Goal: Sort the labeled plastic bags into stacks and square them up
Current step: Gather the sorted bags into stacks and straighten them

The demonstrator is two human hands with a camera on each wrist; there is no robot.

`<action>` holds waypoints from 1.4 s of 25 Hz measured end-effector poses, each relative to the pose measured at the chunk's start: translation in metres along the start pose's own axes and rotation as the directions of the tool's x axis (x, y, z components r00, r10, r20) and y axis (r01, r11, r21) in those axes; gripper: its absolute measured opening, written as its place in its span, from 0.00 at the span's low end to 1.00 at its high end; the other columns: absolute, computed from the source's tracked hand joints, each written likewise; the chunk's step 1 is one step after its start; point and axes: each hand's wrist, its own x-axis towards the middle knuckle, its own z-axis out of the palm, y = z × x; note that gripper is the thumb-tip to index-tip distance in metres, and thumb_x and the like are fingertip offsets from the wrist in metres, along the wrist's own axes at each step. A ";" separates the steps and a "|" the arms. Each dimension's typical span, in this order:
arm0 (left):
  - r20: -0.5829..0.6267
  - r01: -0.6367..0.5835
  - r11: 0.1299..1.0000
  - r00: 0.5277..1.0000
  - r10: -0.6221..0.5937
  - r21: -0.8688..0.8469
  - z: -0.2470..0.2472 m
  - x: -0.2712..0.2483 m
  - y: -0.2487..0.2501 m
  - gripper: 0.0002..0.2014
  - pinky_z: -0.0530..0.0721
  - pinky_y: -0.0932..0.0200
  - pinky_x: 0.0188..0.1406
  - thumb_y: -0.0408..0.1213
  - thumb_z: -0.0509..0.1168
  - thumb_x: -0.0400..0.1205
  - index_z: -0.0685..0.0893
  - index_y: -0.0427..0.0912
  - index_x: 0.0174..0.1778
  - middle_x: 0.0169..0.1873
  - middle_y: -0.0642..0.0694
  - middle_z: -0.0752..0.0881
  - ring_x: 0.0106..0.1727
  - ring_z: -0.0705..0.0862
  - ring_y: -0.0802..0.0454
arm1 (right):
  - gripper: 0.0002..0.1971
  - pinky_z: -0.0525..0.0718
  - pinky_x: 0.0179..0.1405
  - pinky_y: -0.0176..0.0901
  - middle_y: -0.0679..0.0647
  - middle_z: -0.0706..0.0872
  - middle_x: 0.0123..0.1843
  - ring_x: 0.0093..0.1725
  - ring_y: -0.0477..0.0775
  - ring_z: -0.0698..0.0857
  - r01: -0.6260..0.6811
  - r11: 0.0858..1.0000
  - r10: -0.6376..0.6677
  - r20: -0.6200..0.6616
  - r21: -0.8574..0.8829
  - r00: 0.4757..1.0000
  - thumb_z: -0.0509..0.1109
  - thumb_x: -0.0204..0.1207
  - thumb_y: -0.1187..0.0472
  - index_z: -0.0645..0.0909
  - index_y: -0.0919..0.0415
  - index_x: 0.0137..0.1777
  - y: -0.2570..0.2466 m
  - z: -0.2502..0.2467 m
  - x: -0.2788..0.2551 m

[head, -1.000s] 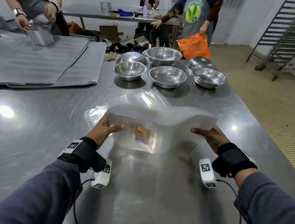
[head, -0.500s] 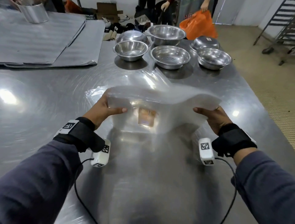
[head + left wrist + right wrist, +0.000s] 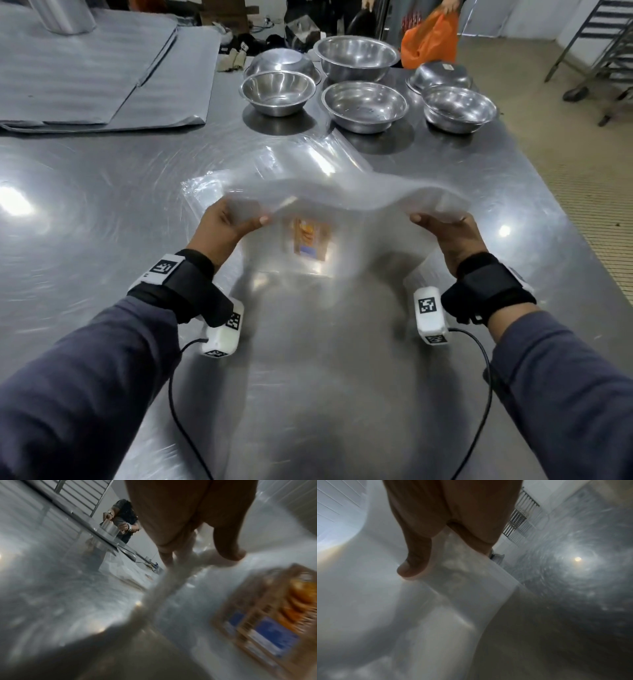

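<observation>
From the head, the left hand (image 3: 227,228) and right hand (image 3: 445,233) each pinch an end of the bags (image 3: 342,205), a clear stack held above the table (image 3: 102,205) near the bowls (image 3: 364,106). The left wrist view alone shows the label (image 3: 267,614) large but blurred; the right wrist view shows only the thumb (image 3: 414,561) pressed on cloudy plastic, fingers hidden beneath
</observation>
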 end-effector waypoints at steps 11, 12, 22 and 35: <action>0.103 0.046 0.989 0.994 -0.031 -0.144 0.000 -0.009 -0.002 0.40 0.83 0.60 0.60 0.29 0.78 0.63 0.68 0.47 0.69 0.62 0.48 0.82 0.62 0.82 0.57 | 0.14 0.84 0.42 0.31 0.47 0.89 0.39 0.41 0.44 0.88 0.128 0.992 -0.127 0.184 0.005 0.975 0.76 0.65 0.75 0.82 0.61 0.46 -0.008 -0.004 -0.013; 0.066 0.032 0.991 0.998 -0.024 -0.128 0.004 -0.010 0.000 0.32 0.83 0.60 0.58 0.27 0.77 0.67 0.73 0.46 0.65 0.57 0.52 0.85 0.59 0.84 0.59 | 0.14 0.85 0.43 0.33 0.47 0.89 0.39 0.41 0.44 0.88 0.123 0.992 -0.122 0.201 0.009 0.972 0.75 0.65 0.76 0.82 0.60 0.46 -0.007 0.001 -0.014; 0.115 0.077 0.988 0.991 -0.062 -0.137 0.006 -0.014 0.003 0.30 0.85 0.63 0.54 0.22 0.75 0.68 0.77 0.41 0.65 0.55 0.48 0.87 0.58 0.86 0.54 | 0.13 0.85 0.43 0.31 0.44 0.91 0.34 0.38 0.41 0.89 0.114 0.993 -0.117 0.187 0.024 0.975 0.77 0.62 0.74 0.85 0.56 0.40 -0.001 -0.006 -0.014; 0.149 0.111 0.987 0.984 -0.093 -0.114 -0.004 -0.006 0.005 0.19 0.86 0.62 0.53 0.22 0.73 0.70 0.83 0.32 0.57 0.47 0.48 0.90 0.52 0.88 0.53 | 0.37 0.78 0.69 0.51 0.56 0.78 0.64 0.64 0.53 0.79 0.240 0.961 -0.232 0.069 -0.136 0.970 0.81 0.62 0.69 0.66 0.51 0.67 -0.013 -0.017 -0.019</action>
